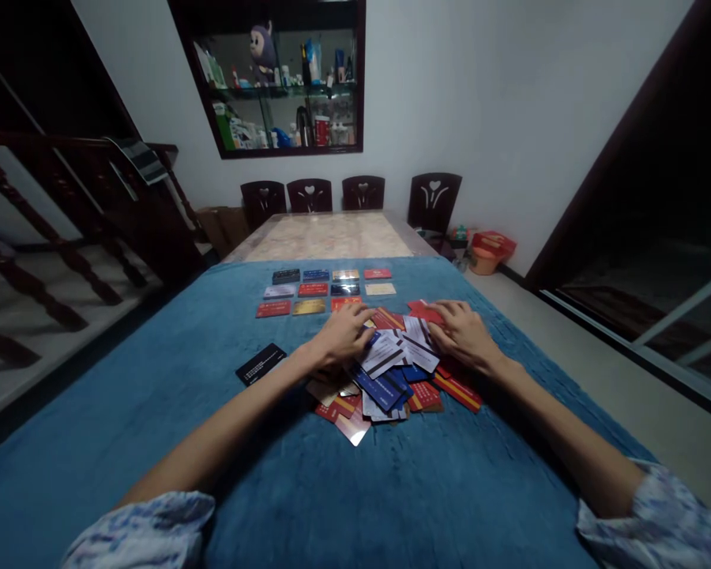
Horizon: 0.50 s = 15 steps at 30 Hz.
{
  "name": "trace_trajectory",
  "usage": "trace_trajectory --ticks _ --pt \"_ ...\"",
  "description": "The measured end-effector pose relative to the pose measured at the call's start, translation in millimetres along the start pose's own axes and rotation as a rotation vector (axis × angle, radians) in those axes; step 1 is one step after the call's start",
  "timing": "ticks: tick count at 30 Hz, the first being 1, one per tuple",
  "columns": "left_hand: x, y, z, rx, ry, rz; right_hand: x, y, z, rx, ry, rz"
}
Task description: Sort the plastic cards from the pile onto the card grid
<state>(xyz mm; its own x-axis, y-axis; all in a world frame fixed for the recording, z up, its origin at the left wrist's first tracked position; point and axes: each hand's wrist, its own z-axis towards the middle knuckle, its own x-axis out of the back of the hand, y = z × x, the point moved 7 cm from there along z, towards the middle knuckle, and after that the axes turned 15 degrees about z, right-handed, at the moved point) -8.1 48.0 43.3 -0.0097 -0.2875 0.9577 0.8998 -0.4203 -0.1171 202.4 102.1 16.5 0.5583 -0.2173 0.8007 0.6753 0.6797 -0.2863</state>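
A loose heap of plastic bank cards (385,379) lies in front of me, mixing blue, white and red ones, several with dark magnetic stripes. My left hand (344,333) rests on the heap's left far side, its fingers bent over the cards and the thumb held apart. On the opposite side, my right hand (463,333) lies over a red card (425,311), with its thumb by a white card (419,343). Both hands look open and cupped around the heap; their fingertips are partly hidden. A black card (261,363) lies alone left of my left forearm.
Beyond the heap, cards stand out in rows, among them a gold card (309,307) and a pale card (380,289). A blue cloth (154,395) covers the near table; the far marble top (332,235) is bare. Dark chairs (434,199) line the wall.
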Motion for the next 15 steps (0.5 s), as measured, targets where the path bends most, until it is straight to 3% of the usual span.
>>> trace_trajectory --ticks 3,6,9,15 --pt "-20.4 9.4 24.9 -0.089 -0.196 0.017 -18.2 21.1 12.2 -0.200 -0.120 -0.006" --pt "-34.4 19.2 35.1 -0.161 -0.295 0.046 -38.9 23.6 16.9 -0.244 -0.300 0.052" --pt "-39.5 14.6 26.1 -0.149 -0.289 0.059 -49.1 8.8 14.8 -0.109 -0.369 0.125" --pt "-26.7 -8.8 -21.2 -0.090 -0.124 0.132 -37.8 -6.9 9.5 0.058 -0.273 0.284"
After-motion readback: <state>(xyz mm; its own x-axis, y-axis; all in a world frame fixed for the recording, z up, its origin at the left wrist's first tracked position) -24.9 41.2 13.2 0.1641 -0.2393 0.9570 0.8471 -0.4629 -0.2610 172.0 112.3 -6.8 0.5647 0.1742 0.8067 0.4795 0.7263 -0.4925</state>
